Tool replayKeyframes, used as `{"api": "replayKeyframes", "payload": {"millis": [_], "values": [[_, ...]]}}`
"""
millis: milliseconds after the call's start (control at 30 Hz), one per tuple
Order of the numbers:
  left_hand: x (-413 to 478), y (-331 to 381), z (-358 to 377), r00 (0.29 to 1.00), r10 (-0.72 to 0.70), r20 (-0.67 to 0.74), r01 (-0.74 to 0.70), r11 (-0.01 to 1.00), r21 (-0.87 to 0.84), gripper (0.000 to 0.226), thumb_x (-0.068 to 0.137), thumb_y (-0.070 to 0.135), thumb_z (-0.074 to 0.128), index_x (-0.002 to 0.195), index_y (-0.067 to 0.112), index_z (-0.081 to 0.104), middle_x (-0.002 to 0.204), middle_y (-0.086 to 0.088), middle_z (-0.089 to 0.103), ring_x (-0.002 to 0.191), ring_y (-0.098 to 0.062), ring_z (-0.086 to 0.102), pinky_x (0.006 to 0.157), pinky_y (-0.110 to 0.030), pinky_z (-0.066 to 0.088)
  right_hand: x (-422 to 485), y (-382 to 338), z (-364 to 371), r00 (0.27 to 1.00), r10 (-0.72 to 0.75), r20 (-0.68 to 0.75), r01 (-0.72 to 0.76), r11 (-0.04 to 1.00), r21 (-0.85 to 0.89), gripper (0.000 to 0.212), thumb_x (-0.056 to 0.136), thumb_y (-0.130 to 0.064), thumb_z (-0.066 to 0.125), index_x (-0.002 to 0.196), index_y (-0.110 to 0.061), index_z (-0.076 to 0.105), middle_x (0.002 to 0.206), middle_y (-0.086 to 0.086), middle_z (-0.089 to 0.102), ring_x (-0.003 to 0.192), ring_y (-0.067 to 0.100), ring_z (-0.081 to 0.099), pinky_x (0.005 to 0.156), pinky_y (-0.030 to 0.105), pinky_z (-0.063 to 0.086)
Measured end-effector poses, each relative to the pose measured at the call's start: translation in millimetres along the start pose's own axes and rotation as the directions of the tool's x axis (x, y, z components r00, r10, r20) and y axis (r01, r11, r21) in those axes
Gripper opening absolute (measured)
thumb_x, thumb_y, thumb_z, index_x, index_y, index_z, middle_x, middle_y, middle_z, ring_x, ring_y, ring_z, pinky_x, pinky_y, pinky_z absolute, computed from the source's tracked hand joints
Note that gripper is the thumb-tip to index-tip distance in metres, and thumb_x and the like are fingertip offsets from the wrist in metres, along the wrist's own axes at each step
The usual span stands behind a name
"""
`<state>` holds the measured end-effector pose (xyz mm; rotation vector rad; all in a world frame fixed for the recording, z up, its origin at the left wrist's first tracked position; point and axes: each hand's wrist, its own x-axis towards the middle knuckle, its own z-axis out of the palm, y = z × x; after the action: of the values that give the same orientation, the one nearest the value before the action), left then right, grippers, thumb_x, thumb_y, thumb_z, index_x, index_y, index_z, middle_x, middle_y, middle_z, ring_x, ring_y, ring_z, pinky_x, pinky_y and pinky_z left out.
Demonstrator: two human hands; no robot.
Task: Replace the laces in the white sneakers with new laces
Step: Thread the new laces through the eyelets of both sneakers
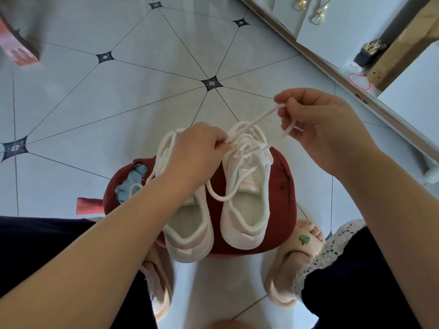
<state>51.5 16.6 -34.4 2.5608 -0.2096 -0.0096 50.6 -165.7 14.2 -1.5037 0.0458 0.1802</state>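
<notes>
Head view: pink tab on tongue of right-side sneaker point(244, 186) carries writing, too blurred to read. Both shoes white w/ pale pink heel panels & mesh toes, side by side, heels toward the person, on a dark red stool point(282, 186). Forearm crosses the left-side sneaker point(187, 224). White lace point(261, 116) runs taut from the right-side sneaker's front eyelets up to the right hand point(316, 124), which pinches it, raised up & right of the shoes. At the same eyelets the left hand point(197, 148) pinches lace loops. Blue cloth point(133, 184) lies on stool's left edge. Floor point(118, 91): pale tiles, dark diamond insets. Pink slipper point(304, 239) w/ green mark beside stool.
</notes>
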Motion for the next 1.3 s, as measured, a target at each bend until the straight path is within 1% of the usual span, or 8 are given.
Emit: {"api": "replayKeyframes", "payload": {"millis": [167,267,400,500,700,1000,1167,1300], "values": [[0,-3,-2,0.991,-0.099,0.086,0.103,0.994,-0.045,0.017,0.088,0.026,0.06,0.095,0.014,0.07,0.082,0.002,0.062,0.08,-0.014,0.054,0.07,-0.023,0.034,1,5,-1,0.992,0.012,-0.122,-0.007,0.999,0.041,0.021,0.091,0.0,0.049,0.087,-0.013,0.066,0.065,-0.006,0.063,0.067,0.007,0.055,0.073,0.02,0.047],[-2,-1,-5,0.964,-0.215,0.155,0.261,0.869,-0.419,0.005,0.085,0.015,0.065,0.081,0.011,0.066,0.066,-0.003,0.063,0.058,-0.011,0.061,0.067,-0.025,0.054,4,13,-1,0.971,-0.006,-0.24,-0.041,0.981,-0.191,0.018,0.088,-0.008,0.057,0.1,-0.02,0.064,0.088,-0.004,0.065,0.082,0.009,0.057,0.08,0.025,0.047],[-3,-1,-10,0.933,-0.265,0.244,0.359,0.644,-0.676,0.013,0.082,-0.002,0.064,0.074,0.006,0.06,0.066,-0.01,0.062,0.047,-0.005,0.06,0.053,-0.015,0.054,-3,32,6,0.938,-0.312,-0.149,0.026,0.493,-0.87,0.026,0.082,-0.019,0.063,0.106,-0.024,0.057,0.106,-0.006,0.052,0.092,0.009,0.05,0.081,0.019,0.033],[-4,-3,-9,0.92,-0.271,0.282,0.391,0.616,-0.684,0.014,0.08,-0.008,0.064,0.075,0.004,0.058,0.073,-0.013,0.064,0.054,-0.01,0.065,0.054,-0.014,0.053,-11,45,20,0.978,-0.197,0.064,0.133,0.363,-0.922,0.008,0.084,-0.021,0.062,0.091,-0.024,0.065,0.09,-0.007,0.054,0.081,0.008,0.05,0.073,0.018,0.032],[-3,-12,-6,0.891,-0.284,0.353,0.453,0.576,-0.68,0.017,0.077,-0.013,0.064,0.077,0.003,0.056,0.077,-0.014,0.063,0.067,-0.019,0.069,0.061,-0.018,0.056,-14,57,26,0.978,-0.17,0.118,0.159,0.251,-0.955,0.016,0.085,-0.029,0.064,0.097,-0.026,0.073,0.091,-0.008,0.044,0.092,0.01,0.035,0.08,0.022,0.031],[-2,-9,-3,0.875,-0.269,0.403,0.484,0.527,-0.699,0.013,0.08,-0.01,0.062,0.08,0.001,0.056,0.081,-0.016,0.065,0.057,-0.009,0.068,0.056,-0.013,0.053,-7,65,24,0.996,-0.059,0.065,0.084,0.443,-0.893,0.018,0.081,-0.032,0.067,0.097,-0.038,0.071,0.083,-0.009,0.043,0.088,0.008,0.042,0.069,0.017,0.026],[1,-10,-5,0.862,-0.257,0.437,0.506,0.458,-0.73,0.016,0.083,-0.01,0.059,0.077,0.004,0.054,0.073,-0.012,0.064,0.06,-0.011,0.068,0.062,-0.017,0.057,-7,67,24,0.999,-0.034,0.04,0.052,0.489,-0.871,0.019,0.081,-0.034,0.067,0.099,-0.036,0.071,0.08,-0.015,0.039,0.077,-0.002,0.04,0.068,-0.002,0.025],[-2,-8,-3,0.874,-0.254,0.414,0.478,0.603,-0.639,0.016,0.083,-0.013,0.057,0.078,0.002,0.054,0.078,-0.012,0.061,0.058,-0.01,0.065,0.058,-0.014,0.055,-7,65,25,0.998,0.035,0.054,0.027,0.53,-0.848,0.018,0.079,-0.041,0.063,0.096,-0.038,0.07,0.084,-0.016,0.041,0.08,-0.003,0.042,0.066,0.004,0.028]]}}
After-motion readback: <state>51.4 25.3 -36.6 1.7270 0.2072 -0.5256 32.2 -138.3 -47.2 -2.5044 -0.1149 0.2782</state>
